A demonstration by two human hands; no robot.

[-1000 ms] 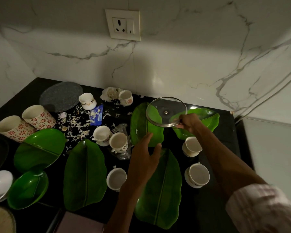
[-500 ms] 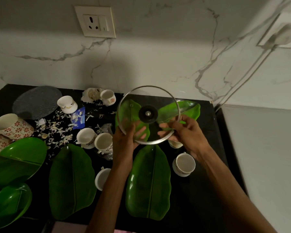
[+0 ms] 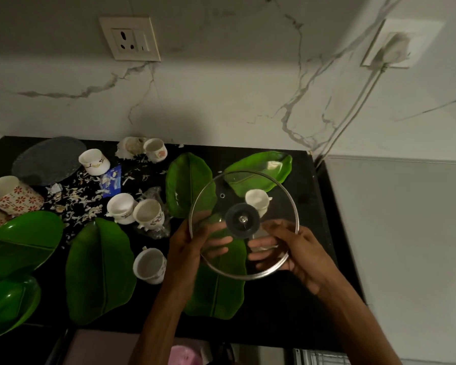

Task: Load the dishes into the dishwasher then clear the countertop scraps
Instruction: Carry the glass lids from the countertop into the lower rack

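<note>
Both hands now hold the glass lid [image 3: 244, 224] up in front of the camera, where a second ago only the right hand gripped it by its rim over the far green dish and the left hand hovered open. Left hand [image 3: 187, 252] grips the lid's lower-left metal rim, fingers curled behind the glass; right hand [image 3: 298, 255] grips the lower-right rim the same way. Its black knob faces the camera, and the lid hangs above the black surface [image 3: 304, 204], touching nothing else. Through the glass show a white cup [image 3: 258, 202] and part of a green leaf-shaped plate [image 3: 216, 291]. Left of the hands, cups, more leaf plates and white scraps [image 3: 74, 198] crowd the surface. On the right, the surface's edge lies just beyond the lid, beside a pale panel [image 3: 400, 233].
</note>
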